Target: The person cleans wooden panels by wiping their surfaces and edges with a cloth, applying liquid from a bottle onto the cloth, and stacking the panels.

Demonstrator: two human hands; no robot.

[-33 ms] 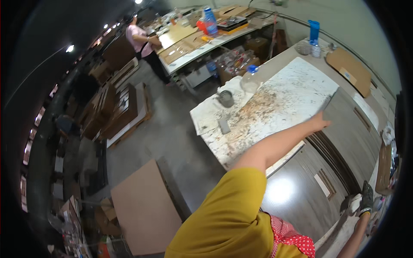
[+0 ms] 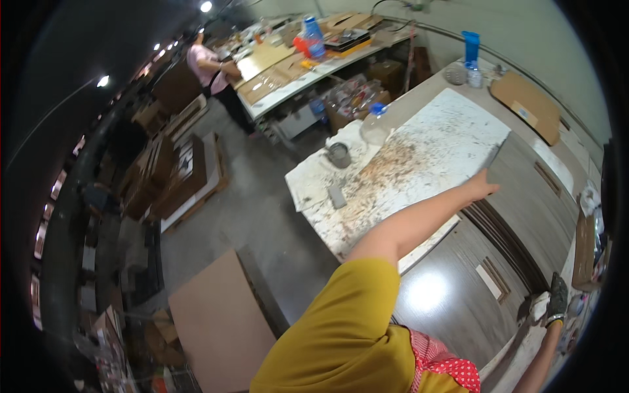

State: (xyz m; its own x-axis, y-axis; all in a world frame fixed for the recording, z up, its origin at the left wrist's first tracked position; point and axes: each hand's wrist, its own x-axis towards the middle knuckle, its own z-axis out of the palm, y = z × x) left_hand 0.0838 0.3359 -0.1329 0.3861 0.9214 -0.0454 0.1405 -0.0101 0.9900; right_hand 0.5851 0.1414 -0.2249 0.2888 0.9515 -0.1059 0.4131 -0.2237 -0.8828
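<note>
A grey wood-grain panel (image 2: 524, 203) with a slot cut in it lies on top of a stack on the bench. My bare left hand (image 2: 483, 187) is closed on its left end, near the front corner. At the opposite end my right hand (image 2: 557, 298), in a dark glove, is closed at the panel's corner; its fingertips are partly hard to make out. A crumpled white rag (image 2: 540, 306) sits against the glove. Nearer to me lies a second grey panel (image 2: 452, 275) with a similar slot and a shiny light reflection.
Left of the panels, a stained white board (image 2: 432, 150) carries a grey block (image 2: 337, 196), a dark cup (image 2: 339, 155) and a clear jug (image 2: 375, 124). A brown cardboard piece (image 2: 524, 105) lies behind. A co-worker (image 2: 211, 69) stands at another table. A brown board (image 2: 223, 321) is at lower left.
The whole view has shifted slightly. Both hands stay at the two ends of the same panel.
</note>
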